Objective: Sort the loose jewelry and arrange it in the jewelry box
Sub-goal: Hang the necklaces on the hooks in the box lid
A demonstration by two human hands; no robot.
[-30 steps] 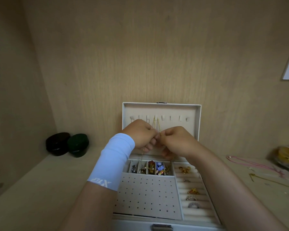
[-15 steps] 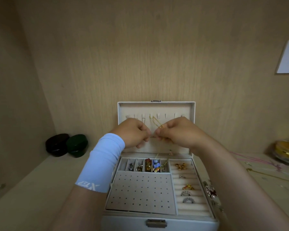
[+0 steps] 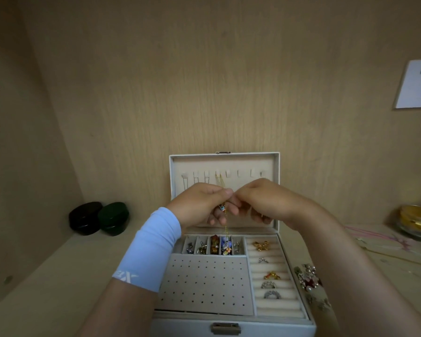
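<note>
Both hands are raised in front of the open lid of the jewelry box (image 3: 231, 330), which stands on the table (image 3: 46, 276). The left hand (image 3: 201, 203) and the right hand (image 3: 269, 203) meet at the fingertips, and each grip is pinching a thin gold chain (image 3: 226, 226). The chain hangs straight down from the fingers toward the small compartments at the back of the tray. A small blue pendant (image 3: 222, 208) shows by the left fingers. Several rings (image 3: 269, 285) sit in the ring rolls on the right side. More loose jewelry (image 3: 308, 279) lies on the table just beside the right wall of the box
</note>
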